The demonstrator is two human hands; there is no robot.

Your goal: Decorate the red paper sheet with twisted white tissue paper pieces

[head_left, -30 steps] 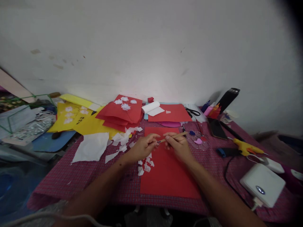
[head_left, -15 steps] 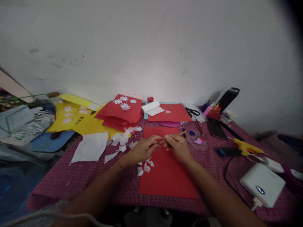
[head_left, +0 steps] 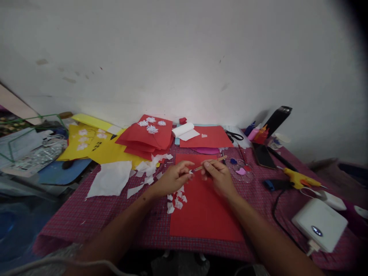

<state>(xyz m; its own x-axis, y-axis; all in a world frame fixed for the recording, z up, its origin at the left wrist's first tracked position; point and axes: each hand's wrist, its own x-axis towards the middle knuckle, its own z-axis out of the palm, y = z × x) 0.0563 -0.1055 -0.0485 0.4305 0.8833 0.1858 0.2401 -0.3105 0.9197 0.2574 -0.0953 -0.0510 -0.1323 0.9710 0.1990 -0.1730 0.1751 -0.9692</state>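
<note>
Over the red paper sheet [head_left: 208, 214], my right hand [head_left: 219, 178] pinches a thin wooden stick [head_left: 199, 168]. The stick slants, its upper end out past my fingers to the right and its lower end aimed at my left hand [head_left: 174, 179]. A small white paper scrap [head_left: 191, 172] shows between my left thumb and fingers, close to the stick's tip. Below my left hand, several torn white paper bits [head_left: 178, 204] lie at the sheet's left edge.
Larger white scraps [head_left: 148, 168] and a white paper square [head_left: 110, 178] lie left. Behind are red sheets with white paper flowers [head_left: 152, 129], a white paper roll [head_left: 183, 130] and scissors [head_left: 234, 136]. A palette [head_left: 241, 172], phone [head_left: 263, 156], yellow glue gun [head_left: 299, 179] and white box [head_left: 320, 222] sit right.
My hands came together at the stick's tip half a second ago. Now they are slightly apart again, the stick's tip drawn back from my left fingers and the white scrap in sight.
</note>
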